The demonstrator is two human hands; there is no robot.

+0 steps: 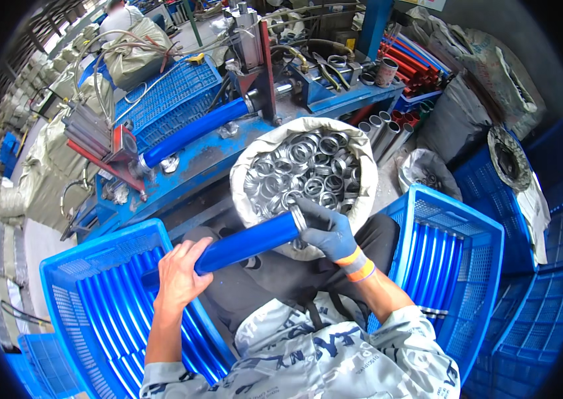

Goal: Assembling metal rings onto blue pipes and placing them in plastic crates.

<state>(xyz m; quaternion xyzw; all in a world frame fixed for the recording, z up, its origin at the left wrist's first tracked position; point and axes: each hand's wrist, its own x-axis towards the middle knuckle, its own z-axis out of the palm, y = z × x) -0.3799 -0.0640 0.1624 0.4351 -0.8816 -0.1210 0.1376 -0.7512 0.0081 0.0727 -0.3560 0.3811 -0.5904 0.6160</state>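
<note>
A blue tube [251, 245] lies slantwise across my lap, its right end higher. Bare fingers of my left hand [183, 271] wrap round its left part. At the right end, my right hand [328, 233], in a grey glove with an orange cuff, closes on a silver metal ring [298, 218] at the tube's mouth. The palm hides part of that ring, so how far it sits on the tube cannot be told. Just beyond stands a white sack [369, 174] of loose metal rings [298, 163]. A second blue tube [198, 131] lies in the bench machine [271, 73].
Blue crates stand at my left [55, 279] and right [487, 279], both holding blue tubes. Pliers [331, 72] rest on the machine. Silver tubes [384, 130] and red tubes [421, 66] lie at the back right. Another person [122, 18] sits far left.
</note>
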